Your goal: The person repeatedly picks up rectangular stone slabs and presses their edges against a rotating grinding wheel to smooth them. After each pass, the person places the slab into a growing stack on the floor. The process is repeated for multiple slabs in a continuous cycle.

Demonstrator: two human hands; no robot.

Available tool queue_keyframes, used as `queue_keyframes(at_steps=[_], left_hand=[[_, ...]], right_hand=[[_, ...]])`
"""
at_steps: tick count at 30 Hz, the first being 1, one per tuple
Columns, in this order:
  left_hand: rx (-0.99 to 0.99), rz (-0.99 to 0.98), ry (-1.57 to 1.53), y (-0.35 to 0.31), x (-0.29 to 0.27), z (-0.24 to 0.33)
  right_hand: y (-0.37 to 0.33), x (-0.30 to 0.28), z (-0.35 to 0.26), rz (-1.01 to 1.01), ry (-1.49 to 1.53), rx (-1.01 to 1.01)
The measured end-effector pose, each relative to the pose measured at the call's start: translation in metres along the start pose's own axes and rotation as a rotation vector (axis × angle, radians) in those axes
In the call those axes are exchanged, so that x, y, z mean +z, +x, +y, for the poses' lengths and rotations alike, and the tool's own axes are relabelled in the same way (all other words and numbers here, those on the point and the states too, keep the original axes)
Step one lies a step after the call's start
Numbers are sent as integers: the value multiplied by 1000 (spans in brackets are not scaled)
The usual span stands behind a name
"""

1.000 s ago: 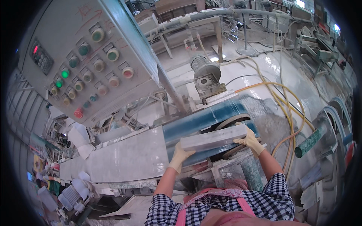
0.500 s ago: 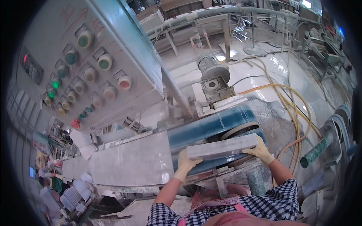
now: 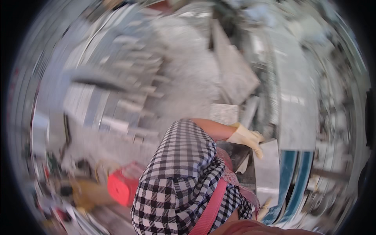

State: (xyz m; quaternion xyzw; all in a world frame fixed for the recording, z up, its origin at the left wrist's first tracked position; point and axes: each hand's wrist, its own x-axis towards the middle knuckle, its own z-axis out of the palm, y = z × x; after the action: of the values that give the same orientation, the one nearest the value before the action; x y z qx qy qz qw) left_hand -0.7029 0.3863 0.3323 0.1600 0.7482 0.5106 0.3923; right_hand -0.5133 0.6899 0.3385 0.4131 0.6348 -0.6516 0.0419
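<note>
A pale grey stone slab (image 3: 268, 172) is held along the right side of my body, its smooth long face showing. My left hand (image 3: 248, 139), in a cream rubber glove, grips the slab's far end with its fingers over the edge. At the near end, a small part of my gloved right hand (image 3: 264, 208) shows against the slab; most of that hand and its arm are hidden behind my body. Just right of the slab runs a blue belt (image 3: 288, 176), and whether the two touch I cannot tell.
Beyond the blue belt stretches a long grey bench surface (image 3: 295, 102). Flat boards (image 3: 235, 74) lean farther off. To the left, blurred racks hold striped slabs (image 3: 98, 105). A bright red plastic stool-like object (image 3: 125, 184) stands on the dusty floor behind my arm.
My view has swung left, away from the control panel, and is blurred. The slab stays in both hands; the belt and bench now appear on the right.
</note>
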Motion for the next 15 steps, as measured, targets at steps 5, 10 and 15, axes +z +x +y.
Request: queue_keyframes(at_steps=[5,10,15], left_hand=[[-20,549,-369,-191,31,-120],[-250,988,-504,-345,73,-159],[-360,1311,-848,-470,135,-173]], right_hand=[[-2,116,5,-576,-204,10],[-53,236,-6,-978,-654,-20],[-135,359,19,-1501,-879,-487]])
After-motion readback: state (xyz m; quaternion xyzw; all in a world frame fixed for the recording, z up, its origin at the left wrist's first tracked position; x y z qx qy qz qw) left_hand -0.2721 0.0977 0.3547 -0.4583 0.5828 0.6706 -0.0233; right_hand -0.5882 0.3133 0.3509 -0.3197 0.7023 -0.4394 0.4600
